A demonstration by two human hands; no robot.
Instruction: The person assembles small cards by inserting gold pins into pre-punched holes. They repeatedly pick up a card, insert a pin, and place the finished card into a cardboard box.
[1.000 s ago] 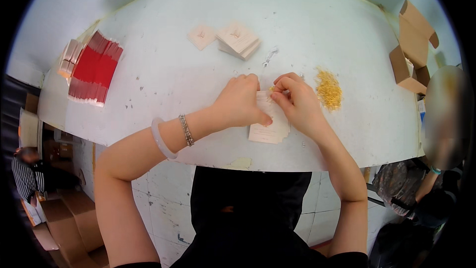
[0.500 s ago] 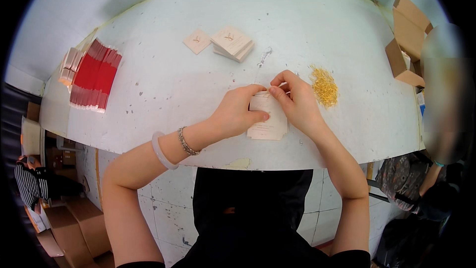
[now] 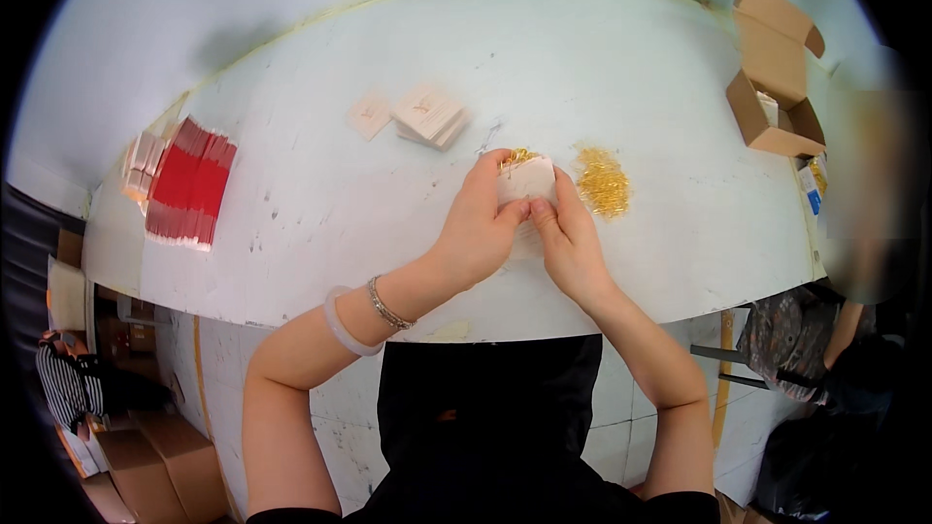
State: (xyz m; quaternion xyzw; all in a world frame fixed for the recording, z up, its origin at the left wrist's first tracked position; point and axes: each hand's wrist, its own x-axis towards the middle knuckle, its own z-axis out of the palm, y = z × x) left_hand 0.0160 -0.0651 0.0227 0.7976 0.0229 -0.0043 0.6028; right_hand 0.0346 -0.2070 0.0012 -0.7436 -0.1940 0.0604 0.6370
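Observation:
Between both hands is a stack of pale cream cards (image 3: pixel 528 181), raised and tilted so its far edge shows. Small gold-coloured fasteners (image 3: pixel 519 155) line that far edge; their exact kind is too small to tell. My left hand (image 3: pixel 476 238) wraps the stack's left side, thumb on the near face. My right hand (image 3: pixel 571 252) grips the right side, its thumb tip beside the left thumb. Just right of the hands lies a loose pile of thin gold fasteners (image 3: pixel 603 181). Farther off, to the left, stand a stack of square cards (image 3: pixel 429 114) and a single card (image 3: pixel 370 116), both blurred.
Red packets (image 3: pixel 190 182) lie in a row at the table's left, beside pale wrapped bundles (image 3: pixel 144 165). An open cardboard box (image 3: pixel 777 121) sits at the right edge, near a blurred person. Cardboard boxes (image 3: pixel 160 466) stand on the floor at lower left.
The card stack has been lifted and tilted up. My right hand has moved from its top edge down to its right side, and gold fasteners now show along the top. The whole view has shifted.

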